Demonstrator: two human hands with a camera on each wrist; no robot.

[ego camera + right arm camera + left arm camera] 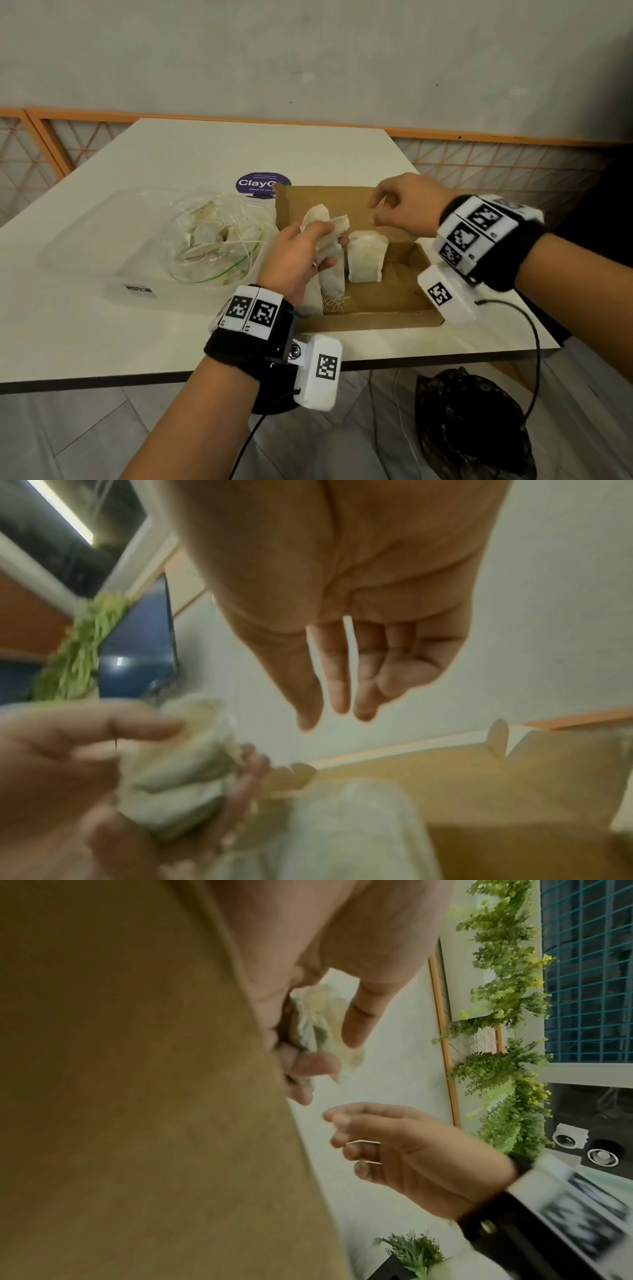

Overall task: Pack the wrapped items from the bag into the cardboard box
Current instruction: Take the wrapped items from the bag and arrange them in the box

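My left hand (pixel 325 243) grips a bunch of white wrapped sachets (pixel 323 219) just above the left end of the open cardboard box (pixel 387 294). The left wrist view shows the fingers curled round the sachets (pixel 315 1020) beside the box wall (pixel 137 1096). Two more sachets (pixel 364 257) stand upright inside the box. My right hand (pixel 375 212) hovers over the box's raised lid, fingers relaxed and holding nothing (pixel 329 712). The clear plastic bag (pixel 212 236), with several sachets and strings in it, lies to the left.
The bag sits in a clear plastic tub (pixel 68 246) on the white table. A purple round sticker (pixel 262 183) lies behind the box. The table's front edge runs just below the box. A black bag (pixel 472 428) and cables are on the floor.
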